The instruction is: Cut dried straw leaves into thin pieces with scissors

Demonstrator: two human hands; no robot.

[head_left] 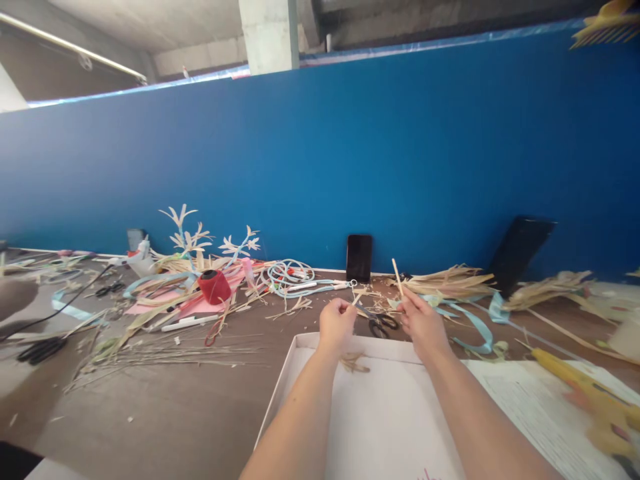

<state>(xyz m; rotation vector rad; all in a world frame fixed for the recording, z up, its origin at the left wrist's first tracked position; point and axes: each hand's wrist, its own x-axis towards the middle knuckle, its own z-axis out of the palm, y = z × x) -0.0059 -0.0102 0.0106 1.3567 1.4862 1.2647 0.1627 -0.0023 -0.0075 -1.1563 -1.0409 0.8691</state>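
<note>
Both my hands are raised over the far edge of a shallow white box lid (300,373). My left hand (336,325) is closed in a pinch on a small piece of dry straw. My right hand (423,320) is closed on a thin straw stick (397,275) that points up and away from me. A small tuft of straw scraps (354,363) lies in the box just below my left hand. Black-handled scissors (383,324) lie on the table between my hands.
A brown table (175,407) runs along a blue wall (400,147). A red thread spool (215,287), straw flowers (187,237), coiled cord (287,275), a black phone (359,258), straw bundles (450,280), blue ribbon (475,327), a yellow glue gun (585,390), printed paper (530,407) and scissors (40,348) lie around.
</note>
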